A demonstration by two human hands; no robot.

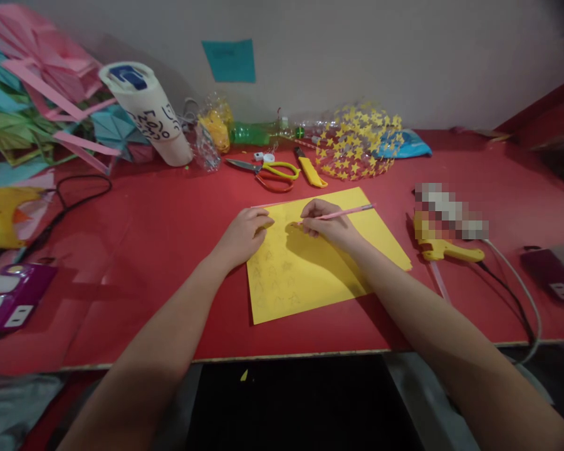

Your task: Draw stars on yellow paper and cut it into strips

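A sheet of yellow paper (329, 269) lies on the red table, with rows of small pencil-drawn star shapes down its left side. My right hand (331, 224) is closed around a pink pencil (345, 213), whose tip meets the paper near its upper middle. The pencil's other end points to the right. On the paper's upper left edge rests my left hand (247, 235), fingers bent loosely and apart, holding nothing. A pinkish edge shows just beneath the paper's top side.
Behind the paper lie scissors (275, 170), a yellow utility knife (310, 169) and star-patterned clear plastic (357, 144). A white tumbler (148, 116) stands back left. Yellow glue guns lie left (2, 216) and right (444, 247), with cords. The table's front edge (286, 357) runs below my forearms.
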